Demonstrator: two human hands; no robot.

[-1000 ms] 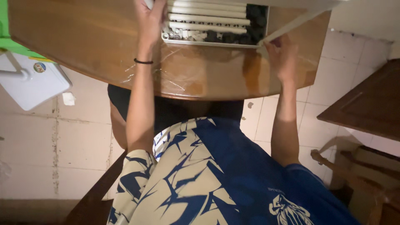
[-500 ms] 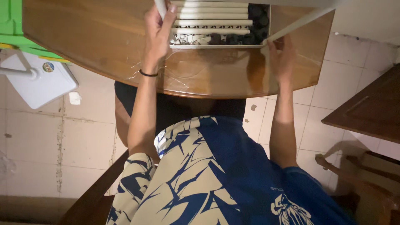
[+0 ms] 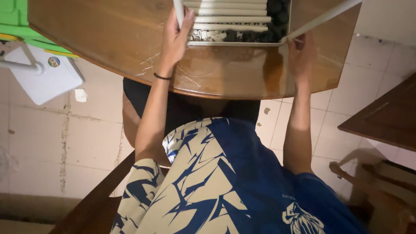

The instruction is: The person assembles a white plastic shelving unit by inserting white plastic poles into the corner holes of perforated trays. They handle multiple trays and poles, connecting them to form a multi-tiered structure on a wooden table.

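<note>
Fingers (image 3: pixel 184 24) of the left hand (image 3: pixel 174 41) are wrapped around a white tube (image 3: pixel 178 9), which is held upright at the near left corner of the tray (image 3: pixel 236 43). A thin dark band (image 3: pixel 162 77) is worn on that wrist. Fingers (image 3: pixel 297 41) of the right hand (image 3: pixel 301 56) are pinched together on the lower end of a long white rod (image 3: pixel 323 18), which is tilted and runs up toward the far right corner of the counter (image 3: pixel 108 39). The rod's end is seen just beside the tray's near right corner. Both hands are stretched over the near edge of the wooden counter. Farther in, the shallow metal tray is seen resting on the counter, with white tubes (image 3: pixel 232 19) laid side by side across it and small dark pieces (image 3: pixel 277 8) gathered at its right side and along its near rim.
</note>
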